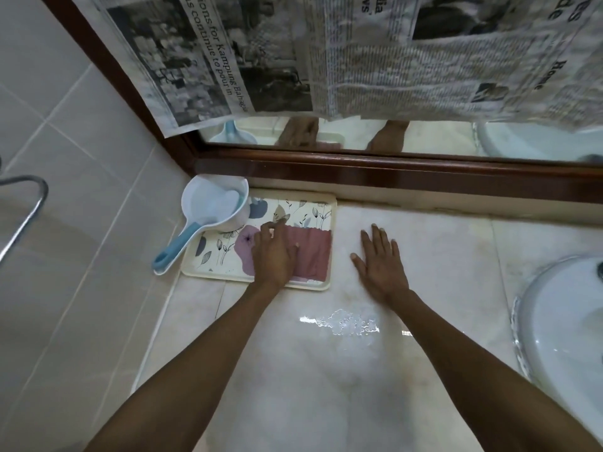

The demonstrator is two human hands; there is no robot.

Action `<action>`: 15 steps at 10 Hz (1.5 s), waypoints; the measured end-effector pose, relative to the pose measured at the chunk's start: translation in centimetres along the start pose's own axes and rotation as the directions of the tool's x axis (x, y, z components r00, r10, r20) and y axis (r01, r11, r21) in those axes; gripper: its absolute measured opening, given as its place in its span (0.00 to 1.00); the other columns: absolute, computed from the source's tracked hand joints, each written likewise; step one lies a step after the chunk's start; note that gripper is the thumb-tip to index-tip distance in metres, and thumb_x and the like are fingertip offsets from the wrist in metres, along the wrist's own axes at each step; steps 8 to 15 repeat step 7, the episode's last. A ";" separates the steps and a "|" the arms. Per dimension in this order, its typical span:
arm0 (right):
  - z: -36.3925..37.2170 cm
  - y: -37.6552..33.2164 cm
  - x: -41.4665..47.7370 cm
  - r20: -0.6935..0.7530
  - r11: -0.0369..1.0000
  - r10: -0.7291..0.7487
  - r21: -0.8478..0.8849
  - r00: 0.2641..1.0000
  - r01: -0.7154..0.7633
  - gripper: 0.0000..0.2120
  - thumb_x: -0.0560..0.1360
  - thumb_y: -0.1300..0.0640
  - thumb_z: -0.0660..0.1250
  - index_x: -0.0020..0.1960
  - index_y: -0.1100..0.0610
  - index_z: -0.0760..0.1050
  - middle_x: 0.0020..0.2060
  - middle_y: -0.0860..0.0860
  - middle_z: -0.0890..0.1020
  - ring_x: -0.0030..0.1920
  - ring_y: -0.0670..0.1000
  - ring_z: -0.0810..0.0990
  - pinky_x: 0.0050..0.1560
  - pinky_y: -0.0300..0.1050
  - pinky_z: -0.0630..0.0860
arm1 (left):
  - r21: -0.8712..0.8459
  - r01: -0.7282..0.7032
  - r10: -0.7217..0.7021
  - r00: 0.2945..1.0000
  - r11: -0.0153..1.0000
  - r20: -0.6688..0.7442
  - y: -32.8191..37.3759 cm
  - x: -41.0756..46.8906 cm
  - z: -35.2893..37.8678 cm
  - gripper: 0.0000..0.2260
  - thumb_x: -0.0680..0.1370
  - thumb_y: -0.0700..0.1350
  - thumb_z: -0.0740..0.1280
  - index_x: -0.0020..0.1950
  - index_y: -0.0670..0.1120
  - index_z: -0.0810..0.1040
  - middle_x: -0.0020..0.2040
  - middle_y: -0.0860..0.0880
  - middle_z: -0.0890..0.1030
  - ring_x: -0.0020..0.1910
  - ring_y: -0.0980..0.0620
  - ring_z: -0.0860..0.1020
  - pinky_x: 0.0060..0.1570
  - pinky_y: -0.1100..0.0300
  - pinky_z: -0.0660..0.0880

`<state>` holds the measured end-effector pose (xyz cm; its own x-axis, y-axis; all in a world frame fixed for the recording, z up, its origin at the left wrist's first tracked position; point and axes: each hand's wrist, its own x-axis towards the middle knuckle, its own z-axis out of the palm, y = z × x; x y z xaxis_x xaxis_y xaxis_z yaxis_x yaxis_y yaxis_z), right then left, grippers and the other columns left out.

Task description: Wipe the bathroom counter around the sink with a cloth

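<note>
Left of centre in the frame, a rectangular cream tray (208,270) with a printed floral pattern and rounded corners lies on the glossy, pale marbled counter (440,256). Folded on the tray's right half is the cloth (313,252), dusty pink with a fine ribbed weave. The left hand (274,256) rests flat on the cloth's left part, fingers (270,228) curled loosely at its upper edge, pressing rather than clenching. The right hand (380,262), just right of the tray, lies palm down on bare counter, fingers spread and holding nothing. A white plastic dipper (212,203) with a blue handle overlaps the tray's upper left corner. A small puddle (342,321) glistens below the right hand. The round white sink (561,337) curves in at the right edge. Newspaper (391,53) covers the wood-framed mirror (359,135) above.
</note>
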<state>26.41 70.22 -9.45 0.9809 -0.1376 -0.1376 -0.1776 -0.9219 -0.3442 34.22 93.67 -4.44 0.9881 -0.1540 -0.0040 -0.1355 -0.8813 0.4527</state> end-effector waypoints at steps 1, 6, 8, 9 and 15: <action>-0.7 0.4 -0.1 0.040 1.000 -0.020 -0.015 0.999 0.020 0.31 0.82 0.41 0.47 0.80 0.55 0.50 0.80 0.54 0.47 0.80 0.54 0.44 0.78 0.53 0.43 | 0.040 -0.166 0.161 0.982 0.985 0.096 0.8 -1.7 0.5 0.20 0.78 0.47 0.66 0.70 0.47 0.73 0.67 0.42 0.72 0.61 0.39 0.72 0.56 0.48 0.73; -6.3 3.7 -5.9 0.328 1.000 -0.026 -0.006 0.944 0.029 0.27 0.82 0.44 0.52 0.76 0.56 0.58 0.80 0.54 0.51 0.78 0.55 0.53 0.73 0.55 0.61 | 0.039 -0.015 0.008 0.985 0.999 0.173 5.9 -4.2 0.4 0.12 0.79 0.45 0.63 0.62 0.47 0.79 0.61 0.43 0.78 0.61 0.39 0.75 0.59 0.49 0.74; -7.8 5.1 -7.6 0.446 0.998 -0.063 0.005 0.893 0.068 0.25 0.82 0.43 0.53 0.73 0.57 0.65 0.78 0.54 0.57 0.75 0.56 0.61 0.69 0.53 0.66 | -0.113 -0.021 0.040 0.985 0.993 0.169 7.8 -5.7 0.4 0.07 0.80 0.43 0.64 0.55 0.43 0.78 0.51 0.41 0.80 0.53 0.39 0.78 0.51 0.53 0.74; -7.8 5.1 -7.6 0.446 0.998 -0.063 0.005 0.893 0.068 0.25 0.82 0.43 0.53 0.73 0.57 0.65 0.78 0.54 0.57 0.75 0.56 0.61 0.69 0.53 0.66 | -0.113 -0.021 0.040 0.985 0.993 0.169 7.8 -5.7 0.4 0.07 0.80 0.43 0.64 0.55 0.43 0.78 0.51 0.41 0.80 0.53 0.39 0.78 0.51 0.53 0.74; -7.8 5.1 -7.6 0.446 0.998 -0.063 0.005 0.893 0.068 0.25 0.82 0.43 0.53 0.73 0.57 0.65 0.78 0.54 0.57 0.75 0.56 0.61 0.69 0.53 0.66 | -0.113 -0.021 0.040 0.985 0.993 0.169 7.8 -5.7 0.4 0.07 0.80 0.43 0.64 0.55 0.43 0.78 0.51 0.41 0.80 0.53 0.39 0.78 0.51 0.53 0.74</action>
